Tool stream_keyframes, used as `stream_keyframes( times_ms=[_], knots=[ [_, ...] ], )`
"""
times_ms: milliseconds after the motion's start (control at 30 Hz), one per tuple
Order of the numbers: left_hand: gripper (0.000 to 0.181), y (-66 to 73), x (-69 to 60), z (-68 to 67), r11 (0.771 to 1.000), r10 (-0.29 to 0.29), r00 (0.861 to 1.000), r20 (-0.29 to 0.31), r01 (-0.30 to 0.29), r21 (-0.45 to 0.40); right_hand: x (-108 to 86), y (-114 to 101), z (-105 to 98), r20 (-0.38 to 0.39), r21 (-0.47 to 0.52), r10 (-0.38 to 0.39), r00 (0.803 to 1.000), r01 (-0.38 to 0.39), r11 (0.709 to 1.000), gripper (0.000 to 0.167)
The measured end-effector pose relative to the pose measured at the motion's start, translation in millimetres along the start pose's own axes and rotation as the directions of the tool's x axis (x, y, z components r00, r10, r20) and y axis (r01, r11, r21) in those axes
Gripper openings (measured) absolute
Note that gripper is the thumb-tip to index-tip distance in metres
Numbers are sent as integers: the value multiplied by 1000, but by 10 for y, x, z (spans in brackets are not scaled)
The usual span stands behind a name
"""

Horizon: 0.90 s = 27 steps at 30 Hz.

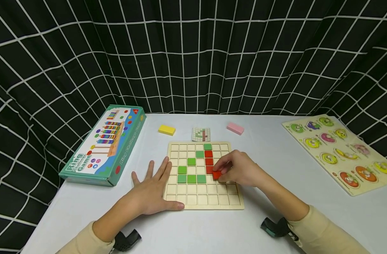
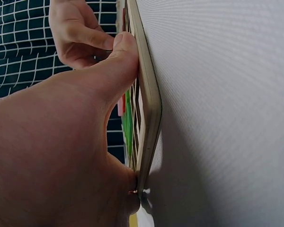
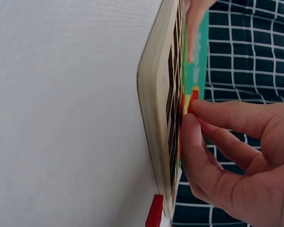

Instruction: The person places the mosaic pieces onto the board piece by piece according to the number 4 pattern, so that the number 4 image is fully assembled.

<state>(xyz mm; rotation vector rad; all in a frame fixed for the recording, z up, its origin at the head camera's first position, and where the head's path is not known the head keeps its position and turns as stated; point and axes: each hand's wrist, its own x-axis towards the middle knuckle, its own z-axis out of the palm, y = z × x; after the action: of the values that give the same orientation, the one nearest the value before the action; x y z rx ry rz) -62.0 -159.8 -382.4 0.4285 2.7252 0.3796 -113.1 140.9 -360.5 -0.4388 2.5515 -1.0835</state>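
Observation:
A wooden grid board [image 1: 215, 200] lies flat on the table with several green square tiles [image 1: 191, 179] in its cells. A column of red tiles [image 1: 209, 161] stands right of the green ones. Between thumb and fingers my right hand [image 1: 239, 169] pinches another red square tile [image 1: 217, 175], tilted in the right wrist view, just over the board at the column's lower end. My left hand [image 1: 150, 195] rests with fingers spread along the board's left side, its thumb [image 2: 125, 52] on the front edge. A small pattern card [image 1: 201, 134] lies behind the board.
A yellow block [image 1: 166, 130] and a pink block [image 1: 235, 128] lie near the back of the white table. At left sits a green ring game box [image 1: 101, 141]; at right, a fruit-picture board [image 1: 342, 155]. A black grid curtain [image 1: 193, 60] surrounds the table.

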Motion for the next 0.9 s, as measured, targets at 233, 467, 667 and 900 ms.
stream_keyframes(
  times_ms=[233, 467, 667, 900],
  knots=[
    [136, 5, -10, -5, 1000, 0, 1000, 3, 0, 2, 23, -55, 58, 16, -8, 1, 1000, -1, 1000, 24],
    [136, -7, -1, 13, 1000, 2, 1000, 0, -2, 2, 32, -93, 103, 32, -17, 2, 999, -1, 1000, 26],
    [136, -11, 2, 18, 1000, 3, 1000, -8, -3, 15, 34, -124, 127, 39, -39, -12, 999, 14, 999, 26],
    [136, -16, 4, 18, 1000, 2, 1000, -6, -2, 14, 36, -158, 155, 40, -56, -26, 999, 28, 998, 24]
  ],
)
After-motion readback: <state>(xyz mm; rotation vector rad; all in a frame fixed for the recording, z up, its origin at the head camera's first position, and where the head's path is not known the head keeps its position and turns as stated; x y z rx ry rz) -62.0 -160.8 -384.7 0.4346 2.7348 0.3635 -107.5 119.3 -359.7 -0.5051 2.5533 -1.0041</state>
